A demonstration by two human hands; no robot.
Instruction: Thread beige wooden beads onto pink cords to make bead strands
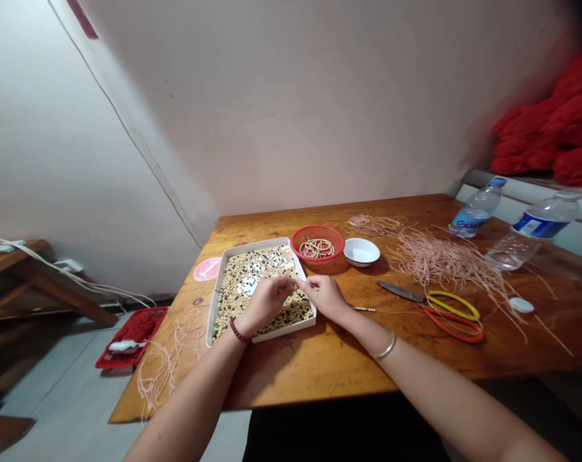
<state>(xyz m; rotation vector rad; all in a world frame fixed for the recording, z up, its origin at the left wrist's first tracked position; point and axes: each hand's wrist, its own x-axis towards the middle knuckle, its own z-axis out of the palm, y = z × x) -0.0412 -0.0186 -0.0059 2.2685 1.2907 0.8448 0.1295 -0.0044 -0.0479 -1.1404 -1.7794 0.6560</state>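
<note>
Over the right side of a white tray of small cream, dark and white beads, my two hands meet at the fingertips. My left hand has its thumb and fingers pinched together; what lies in that pinch is too small to make out. My right hand is closed in a pinch too. From beneath it a thin cord with a short row of beads runs right across the table. Whether that cord reaches into my right fingers is hidden.
Behind the tray are a red basket holding beaded loops and a white bowl. Scissors, pink cords, a white cap and two plastic bottles lie or stand rightward. More cord hangs over the left edge.
</note>
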